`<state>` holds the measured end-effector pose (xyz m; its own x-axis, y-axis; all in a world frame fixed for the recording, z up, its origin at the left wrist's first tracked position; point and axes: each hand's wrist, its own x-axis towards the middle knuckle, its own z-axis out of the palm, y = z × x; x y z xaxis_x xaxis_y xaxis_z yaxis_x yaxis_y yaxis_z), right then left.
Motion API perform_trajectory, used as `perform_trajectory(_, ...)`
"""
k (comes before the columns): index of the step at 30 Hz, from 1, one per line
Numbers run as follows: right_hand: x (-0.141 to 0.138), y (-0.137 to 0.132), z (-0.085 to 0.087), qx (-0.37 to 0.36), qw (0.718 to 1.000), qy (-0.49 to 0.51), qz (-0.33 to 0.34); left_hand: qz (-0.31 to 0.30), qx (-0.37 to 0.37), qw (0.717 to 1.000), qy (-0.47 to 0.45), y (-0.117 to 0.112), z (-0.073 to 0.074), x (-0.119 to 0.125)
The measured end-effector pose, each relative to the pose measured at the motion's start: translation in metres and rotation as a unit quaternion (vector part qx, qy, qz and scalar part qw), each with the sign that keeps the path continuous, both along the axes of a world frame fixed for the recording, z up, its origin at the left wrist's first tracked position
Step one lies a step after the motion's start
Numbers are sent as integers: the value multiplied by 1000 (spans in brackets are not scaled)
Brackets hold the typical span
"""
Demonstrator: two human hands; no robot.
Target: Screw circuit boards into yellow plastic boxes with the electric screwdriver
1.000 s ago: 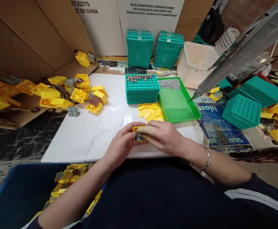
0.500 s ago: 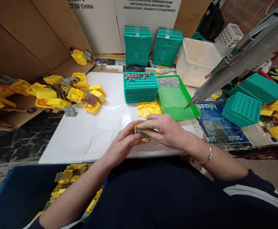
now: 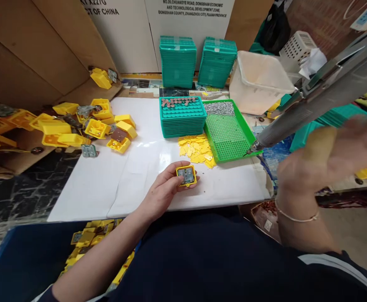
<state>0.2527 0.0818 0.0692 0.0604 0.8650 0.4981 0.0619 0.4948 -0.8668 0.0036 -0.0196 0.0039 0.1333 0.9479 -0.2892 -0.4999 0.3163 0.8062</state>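
My left hand (image 3: 167, 184) grips a small square yellow plastic case (image 3: 186, 185) with a grey insert (image 3: 188, 174) facing up, the thumb lying on its left edge. Off to the right, my right hand (image 3: 309, 163) is smeared by motion, raised near the grey electric screwdriver (image 3: 284, 123). Whether its fingers touch anything does not show. The screwdriver's tip points down over the front right corner of a green perforated tray (image 3: 229, 136), where a heap of small silver screws (image 3: 219, 109) lies at the far end.
Small yellow flat pieces (image 3: 197, 149) lie beside a stack of teal trays (image 3: 183, 121) topped with reddish round parts. Yellow housings (image 3: 57, 128) crowd the left. More fill a blue bin (image 3: 22, 251) below the table edge. A translucent tub (image 3: 258, 84) stands at the back right.
My right hand has left the yellow case and swung far right toward the screwdriver. My left hand keeps the case, its grey insert now uncovered.
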Motion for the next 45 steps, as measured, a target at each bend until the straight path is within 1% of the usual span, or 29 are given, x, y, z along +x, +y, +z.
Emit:
perform_trajectory(1, 7, 7, 2, 25, 1000, 14, 1, 3, -6, 1000, -3, 2, 1, 2)
perform_trajectory(3, 13, 21, 5, 64, 997, -1, 36, -1, -20, 1000, -5, 5, 1, 9)
perform_trajectory(5, 10, 33, 4, 51, 994, -45, 80, -14, -33, 999, -5, 10, 0, 18)
perform_trajectory(6, 8, 38, 4, 35, 993, -74, 85, -21, -38, 999, -7, 12, 0, 23)
perform_trajectory(7, 5, 45, 2, 21, 992, -99, 76, -29, -42, 999, -10, 14, -2, 28)
perform_trajectory(9, -1, 58, -1, 3, 992, -125, 33, -39, -48, 998, -18, 19, -3, 36)
perform_trajectory(12, -7, 78, -9, -7, 994, -112, -5, -40, -59, 997, -22, 23, -3, 41)
perform_trajectory(15, -12, 92, -19, -6, 997, -75, -8, -37, -66, 997, -10, 24, -1, 41)
perform_trajectory(18, -16, 99, -30, 0, 999, -45, -2, -39, -67, 997, -3, 24, 0, 40)
perform_trajectory(22, -22, 104, -40, 16, 1000, 1, 7, -40, -69, 997, 1, 24, -1, 41)
perform_trajectory(26, -24, 108, -45, 8, 1000, 21, 14, -40, -72, 997, 3, 24, -2, 41)
perform_trajectory(32, -23, 107, -48, 0, 999, 34, 16, -39, -61, 997, 6, 23, -2, 41)
perform_trajectory(36, -23, 105, -48, 19, 999, 25, 23, -37, -59, 998, 2, 23, -2, 41)
perform_trajectory(39, -23, 106, -43, 29, 999, 30, 29, -33, -66, 997, -8, 24, -4, 42)
perform_trajectory(41, -26, 101, -34, 37, 997, 46, 41, -29, -69, 997, -12, 24, -5, 42)
perform_trajectory(43, -32, 90, -20, 41, 996, 59, 55, -23, -68, 997, -15, 23, -5, 43)
perform_trajectory(45, -42, 71, -6, 42, 992, 81, 89, -16, -65, 998, -19, 23, -4, 45)
